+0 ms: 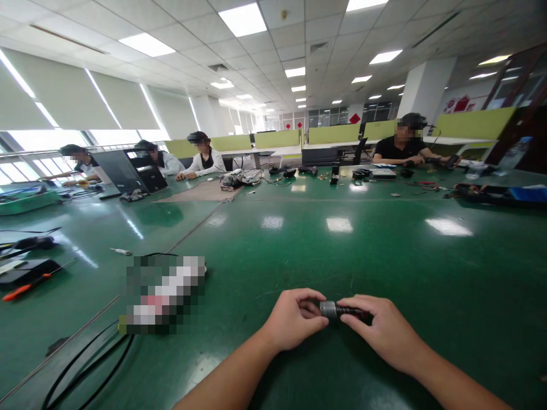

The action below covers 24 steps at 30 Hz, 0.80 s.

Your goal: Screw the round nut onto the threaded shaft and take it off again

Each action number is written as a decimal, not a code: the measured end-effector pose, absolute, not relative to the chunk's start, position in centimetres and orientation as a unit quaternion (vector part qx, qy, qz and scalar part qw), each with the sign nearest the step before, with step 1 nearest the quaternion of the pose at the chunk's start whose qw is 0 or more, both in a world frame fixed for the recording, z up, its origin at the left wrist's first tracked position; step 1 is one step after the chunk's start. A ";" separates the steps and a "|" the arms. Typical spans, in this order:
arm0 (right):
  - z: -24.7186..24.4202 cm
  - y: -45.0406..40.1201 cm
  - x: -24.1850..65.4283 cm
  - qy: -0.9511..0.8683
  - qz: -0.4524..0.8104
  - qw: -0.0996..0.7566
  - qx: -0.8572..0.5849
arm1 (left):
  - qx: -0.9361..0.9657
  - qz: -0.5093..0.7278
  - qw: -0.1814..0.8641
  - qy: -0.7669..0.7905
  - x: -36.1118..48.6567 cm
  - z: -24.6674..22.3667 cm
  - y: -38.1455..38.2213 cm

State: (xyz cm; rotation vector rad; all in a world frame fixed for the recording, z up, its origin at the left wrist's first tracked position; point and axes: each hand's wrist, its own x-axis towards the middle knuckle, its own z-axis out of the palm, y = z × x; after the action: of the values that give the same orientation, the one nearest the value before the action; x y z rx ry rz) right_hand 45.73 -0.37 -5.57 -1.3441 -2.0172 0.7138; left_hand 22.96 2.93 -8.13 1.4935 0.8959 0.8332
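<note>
In front of me, a small dark cylindrical part with a wide grey metallic collar lies level between my hands; its exact kind I cannot make out. My left hand is curled at the collar end, with thumb and forefinger pinched at the collar's near and far edges. My right hand grips the thinner dark ribbed section between thumb and fingers. The right end of the part is hidden inside that hand. Both hands are low over the green tabletop.
Left of my hands lies a blurred-out oblong item with black cables. An orange-handled screwdriver and a green tray are farther left. Several people sit across the table, near a computer case and loose parts. A bottle stands far right.
</note>
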 end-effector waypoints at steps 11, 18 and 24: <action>-6.4 0.2 45.5 -0.774 0.256 0.309 -0.489 | 0.784 0.355 0.344 0.376 22.8 -7.4 2.9; -6.4 -0.1 45.8 -0.773 0.250 0.325 -0.483 | 0.791 0.343 0.332 0.383 23.1 -7.3 2.6; -6.5 -0.2 45.9 -0.773 0.247 0.331 -0.481 | 0.796 0.336 0.326 0.383 23.1 -7.2 2.5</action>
State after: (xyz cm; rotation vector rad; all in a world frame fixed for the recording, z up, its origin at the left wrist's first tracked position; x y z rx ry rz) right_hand 45.89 -0.24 -6.46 -1.2577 -2.0215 0.6465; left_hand 23.12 2.49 -7.17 2.0864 1.0034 0.8818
